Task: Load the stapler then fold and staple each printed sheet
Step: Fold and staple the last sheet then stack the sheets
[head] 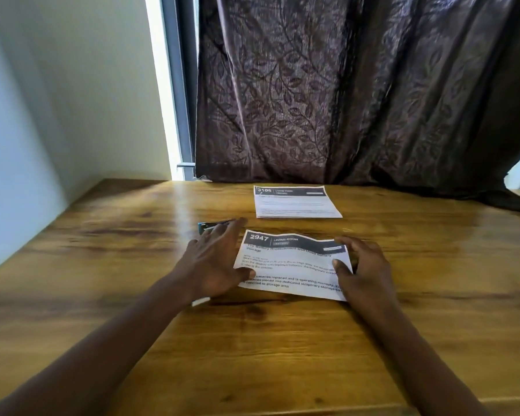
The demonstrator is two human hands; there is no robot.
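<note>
A dark brown curtain with a leaf pattern (342, 85) hangs behind the glossy brown wooden bench (108, 244), with a pale wall (72, 85) to its left. Far across the bench, close to the curtain, lies a flat stack of white printed sheets headed 3106 (296, 204).

Nearer the person is a white printed sheet headed 2947 (291, 265). It looks folded across its width, its top edge slightly rippled, and it lies between the two hands. The right hand (365, 270) rests at its right edge with the thumb on the paper and the fingers loosely bent, its grip closed on nothing. The left hand (213, 262) has its thumb at the sheet's left edge and its fingers straight and spread, so that grip is apart too.

Just past those left fingertips lies the small dark stapler with a blue end (207, 227). It sits off the far left corner of the folded sheet, long axis running left to right. The left hand is much the nearer, so picking it up probably falls to that hand. A small white object (201, 302) lies by the left wrist; I cannot tell what it is.
</note>
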